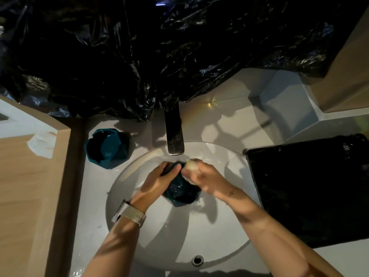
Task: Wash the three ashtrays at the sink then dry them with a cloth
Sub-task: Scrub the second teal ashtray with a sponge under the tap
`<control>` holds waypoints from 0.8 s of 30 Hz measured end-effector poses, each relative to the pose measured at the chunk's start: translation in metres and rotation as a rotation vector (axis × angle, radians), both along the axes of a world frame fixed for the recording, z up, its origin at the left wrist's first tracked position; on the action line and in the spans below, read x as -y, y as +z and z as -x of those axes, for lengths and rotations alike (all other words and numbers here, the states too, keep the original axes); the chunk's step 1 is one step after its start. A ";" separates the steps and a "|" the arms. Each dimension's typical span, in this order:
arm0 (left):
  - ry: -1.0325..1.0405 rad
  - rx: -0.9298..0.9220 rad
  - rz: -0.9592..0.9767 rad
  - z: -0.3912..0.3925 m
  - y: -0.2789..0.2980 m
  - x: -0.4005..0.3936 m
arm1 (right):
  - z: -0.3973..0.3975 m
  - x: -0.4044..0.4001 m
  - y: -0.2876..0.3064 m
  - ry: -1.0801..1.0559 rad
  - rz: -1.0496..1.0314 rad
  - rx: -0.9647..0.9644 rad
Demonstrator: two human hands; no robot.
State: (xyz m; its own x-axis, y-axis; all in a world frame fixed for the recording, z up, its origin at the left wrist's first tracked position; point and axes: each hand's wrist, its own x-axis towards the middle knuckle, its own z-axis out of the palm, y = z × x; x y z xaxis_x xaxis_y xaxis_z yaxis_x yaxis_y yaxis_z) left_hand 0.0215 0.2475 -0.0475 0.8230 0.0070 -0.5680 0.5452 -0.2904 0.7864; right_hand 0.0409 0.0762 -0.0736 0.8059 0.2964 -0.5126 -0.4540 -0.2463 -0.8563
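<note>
Both hands (pixel 175 177) hide much of the wet ashtray (pixel 180 191); its top side can't be seen

Ashtrays (pixel 106 148) left of faucet (pixel 174 134), behind sink (pixel 169 232); tray (pixel 311 192) on the right.

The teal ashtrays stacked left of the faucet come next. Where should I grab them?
Take the teal ashtrays by the outer walls, coming from the sink side with the left hand. They lie tipped toward the wooden block, so their faceted outside faces the basin.
</note>
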 end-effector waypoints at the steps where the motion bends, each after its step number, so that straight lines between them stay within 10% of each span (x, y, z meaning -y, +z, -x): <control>1: 0.011 0.005 -0.012 -0.004 -0.002 0.002 | -0.001 -0.002 0.002 0.002 0.031 -0.001; 9: 0.147 0.054 -0.347 -0.018 -0.002 0.028 | 0.042 -0.042 -0.014 -0.525 -0.101 -0.258; 16: 0.191 0.194 -0.305 0.003 -0.005 0.038 | 0.008 -0.017 -0.009 -0.436 0.018 -0.037; 24: 0.310 0.157 -0.257 -0.002 -0.004 0.037 | 0.030 -0.036 0.010 -0.534 -0.263 -0.401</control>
